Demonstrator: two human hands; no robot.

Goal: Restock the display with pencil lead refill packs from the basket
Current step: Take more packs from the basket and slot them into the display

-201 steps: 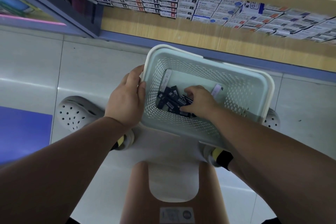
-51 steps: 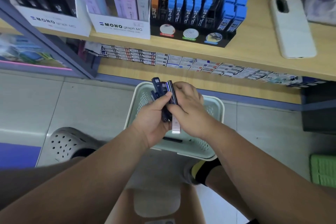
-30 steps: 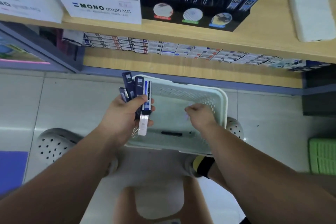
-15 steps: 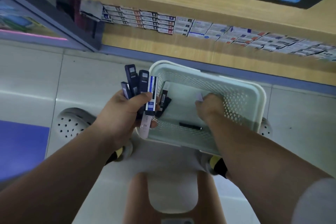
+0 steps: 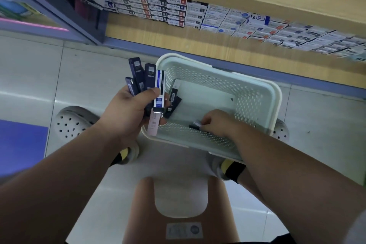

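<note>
Left hand: fingers curled round a fanned bundle of refill packs, held over the basket's left rim. Basket: pale, perforated, on the floor below the shelf; two dark loose packs inside at left. Right hand: inside the basket, fingertips pinching one dark pack by the near wall.

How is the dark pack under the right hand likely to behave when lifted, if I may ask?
Probably stiff: the dark pack looks a slim hard case. Likely light: the left hand holds a fanned bundle of packs at once. Flat-sided, so on the basket floor it should slide, not roll.
</note>
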